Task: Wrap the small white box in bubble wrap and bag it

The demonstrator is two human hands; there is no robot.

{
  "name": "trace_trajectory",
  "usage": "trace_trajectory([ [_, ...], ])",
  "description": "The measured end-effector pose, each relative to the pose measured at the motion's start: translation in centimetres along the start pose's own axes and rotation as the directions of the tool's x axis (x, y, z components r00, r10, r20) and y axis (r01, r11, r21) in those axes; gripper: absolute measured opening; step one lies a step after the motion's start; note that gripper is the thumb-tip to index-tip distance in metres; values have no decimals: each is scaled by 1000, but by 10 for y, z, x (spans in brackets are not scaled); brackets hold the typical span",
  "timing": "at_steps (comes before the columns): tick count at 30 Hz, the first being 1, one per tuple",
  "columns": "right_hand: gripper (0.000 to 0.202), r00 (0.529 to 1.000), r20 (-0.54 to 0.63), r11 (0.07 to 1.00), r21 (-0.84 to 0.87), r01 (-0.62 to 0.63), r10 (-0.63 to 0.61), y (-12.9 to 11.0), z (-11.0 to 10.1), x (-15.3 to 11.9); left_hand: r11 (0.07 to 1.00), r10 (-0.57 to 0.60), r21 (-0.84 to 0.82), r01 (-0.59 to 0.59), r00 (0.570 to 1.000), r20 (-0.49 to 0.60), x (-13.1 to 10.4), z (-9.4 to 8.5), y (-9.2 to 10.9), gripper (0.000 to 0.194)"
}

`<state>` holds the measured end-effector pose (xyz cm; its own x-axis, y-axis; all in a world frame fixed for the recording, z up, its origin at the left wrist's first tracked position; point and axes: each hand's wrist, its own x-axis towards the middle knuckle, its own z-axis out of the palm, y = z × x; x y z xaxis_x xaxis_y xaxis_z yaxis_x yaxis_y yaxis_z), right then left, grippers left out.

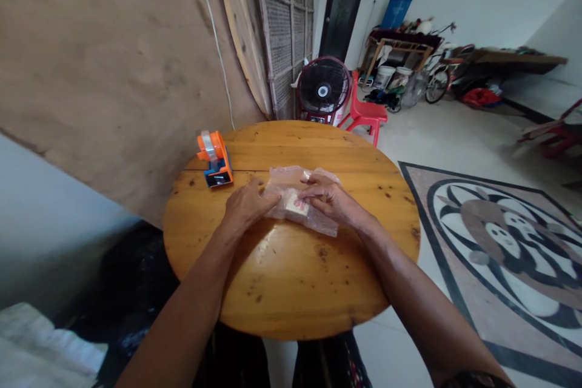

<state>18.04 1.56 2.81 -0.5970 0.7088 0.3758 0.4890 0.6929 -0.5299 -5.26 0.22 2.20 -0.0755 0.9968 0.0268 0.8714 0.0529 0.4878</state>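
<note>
A small pale box with pinkish-red print lies on a crumpled sheet of clear bubble wrap at the middle of the round wooden table. My left hand rests at the wrap's left edge; its thumb stretches over the plastic toward the box, apart from the forefinger. From the other side my right hand bends its fingers over the wrap, fingertips at the box's upper right corner. Its palm side is hidden. An orange and blue tape dispenser with a roll of clear tape stands beyond my left hand.
The wooden table has a rounded edge close to my body. Past its far side stand a dark red fan and a red plastic chair. A large brown board leans along the left. A bicycle is farther back.
</note>
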Motion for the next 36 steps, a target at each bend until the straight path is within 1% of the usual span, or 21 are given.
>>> trace_trajectory([
  [2, 19, 1000, -4, 1000, 16, -3, 3, 1, 1, 0, 999, -17, 32, 17, 1000, 26, -1, -2, 2, 55],
  [4, 19, 1000, -5, 1000, 24, 0, 0, 1, 1, 0, 998, -20, 65, 17, 998, 51, -1, -3, 2, 47],
  [8, 19, 1000, -1, 1000, -4, 14, -14, 1, 1, 0, 996, 33, 76, -38, 997, 70, -1, -1, -2, 36],
  [12, 19, 1000, -22, 1000, 1, 19, -19, 3, 2, 0, 995, 94, -38, -92, 995, 46, -1, 3, -4, 26],
  [17, 19, 1000, -19, 1000, 15, 8, -8, 2, 2, 0, 977, 132, -162, -138, 990, -49, 1, 6, -2, 19],
  [20, 19, 1000, -9, 1000, 6, 12, -12, 1, 1, 0, 958, 134, -238, -157, 985, -111, 0, 7, 1, 19],
  [22, 18, 1000, -13, 1000, -18, 15, -15, 1, 1, 0, 935, 109, -325, -144, 986, -125, 0, 8, 2, 17],
  [24, 19, 999, -22, 999, -34, 24, -25, 2, 2, 0, 885, 63, -458, -87, 996, -68, -1, 8, 3, 18],
  [26, 19, 999, -27, 999, -33, 31, -32, 4, 2, 0, 814, 26, -581, 5, 999, 46, -1, 7, 4, 30],
  [28, 19, 999, -30, 999, -28, 36, -36, 4, 2, -1, 755, 33, -652, 75, 988, 152, -2, 6, 4, 41],
  [30, 19, 999, -25, 999, -25, 34, -35, 3, 2, 0, 729, 69, -677, 100, 973, 218, -2, 5, 5, 43],
  [32, 18, 999, -20, 999, -24, 31, -32, 1, 1, 0, 732, 83, -673, 105, 967, 241, -4, 4, 6, 41],
  [36, 18, 1000, -20, 1000, -21, 22, -23, -2, 0, 0, 736, 57, -667, 117, 971, 233, -7, 2, 12, 35],
])
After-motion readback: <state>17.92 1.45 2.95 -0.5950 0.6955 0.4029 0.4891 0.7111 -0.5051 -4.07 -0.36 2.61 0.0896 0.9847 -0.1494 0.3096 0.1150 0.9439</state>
